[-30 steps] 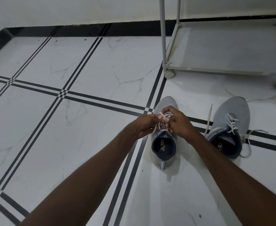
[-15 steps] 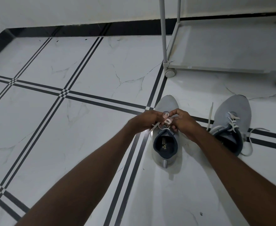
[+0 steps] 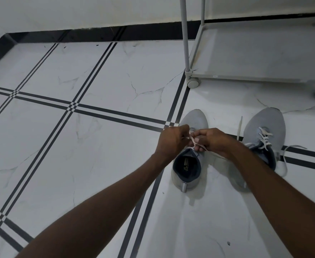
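**Left hand [image 3: 171, 140] and right hand [image 3: 214, 141] pinch a lace [image 3: 193, 142] over a grey shoe [image 3: 195, 121]**

Both hands meet just right of the frame's centre, fingers curled. Each pinches a strand of the pale lace, which crosses in the narrow gap between them. The grey shoe stands directly beneath on the floor [image 3: 97, 146], toe toward the top of the frame and dark opening toward the bottom. Its left edge runs along a pair of black tile stripes.

A second shoe [image 3: 264, 125] sits near it toward the right edge, partly hidden by the right forearm. Its loose laces [image 3: 239, 127] trail onto the tiles on both sides, one end lying in the gap between the shoes.

Above the shoes, in the upper right, stands a pale wheeled rack [image 3: 255, 53]. Its corner caster [image 3: 193, 83] is near the grey shoe's toe but apart from it. Open tiled floor fills the left half of the frame, up to the black skirting [image 3: 97, 35] along the wall.
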A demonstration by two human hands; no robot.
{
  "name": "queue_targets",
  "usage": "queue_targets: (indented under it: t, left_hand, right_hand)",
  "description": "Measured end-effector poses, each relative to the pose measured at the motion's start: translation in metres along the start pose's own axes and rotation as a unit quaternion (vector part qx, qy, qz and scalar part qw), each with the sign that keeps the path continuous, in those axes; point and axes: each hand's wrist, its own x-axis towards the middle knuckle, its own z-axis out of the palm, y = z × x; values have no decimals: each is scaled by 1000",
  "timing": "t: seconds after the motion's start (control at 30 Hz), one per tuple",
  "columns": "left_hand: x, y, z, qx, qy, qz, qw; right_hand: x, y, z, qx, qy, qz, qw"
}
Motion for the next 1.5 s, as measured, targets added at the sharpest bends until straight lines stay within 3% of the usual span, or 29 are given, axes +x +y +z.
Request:
queue_targets:
  t: [0.23,0.33,0.4,0.47,0.63,0.7,0.8,0.87,0.93,1.07,1.2,1.3,1.37,1.5]
  left_hand:
    - [-7,1,0,-135,-11,-83,987]
    - [-9,3,0,-168,-14,-128,977]
    - [-10,0,-4,-216,-7,-200,956]
    - [-13,-11,-12,-268,14,-279,922]
    - [-32,-19,-21,-369,30,-456,809]
    - [-31,-19,-23,-395,11,-464,793]
    - [-24,-24,-35,-477,-47,-398,782]
    - [-21,-28,-41,-481,-97,-344,801]
    - [-18,-30,-46,-399,-169,-275,858]
    - [-10,-29,-51,-174,-259,-124,942]
    - [-8,-18,-49,40,-221,-3,974]
    - [-15,-21,-46,5,-180,-42,983]
    - [-23,-29,-44,-79,-158,-145,974]
    - [-39,-39,-36,-207,-81,-356,908]
  right_hand:
    - [-9,-8,6,-58,76,-30,995]
    - [-4,-11,8,-203,118,-51,971]
    - [-3,-12,10,-340,185,-82,918]
    - [-6,-5,4,-405,234,-83,880]
    - [-13,14,-3,-436,284,-62,852]
    - [-13,11,1,-456,275,-65,844]
    - [-13,5,-2,-457,220,-78,858]
    - [-12,2,-5,-413,184,-92,887]
    - [-9,-1,-6,-401,154,-96,898]
    - [-1,-6,-4,-462,107,-92,876]
    - [-1,-14,3,-544,86,-96,829]
    - [-8,-17,-1,-575,98,-90,807]
    - [-10,-14,-5,-577,111,-77,806]
    - [-11,-1,-5,-578,125,-64,804]
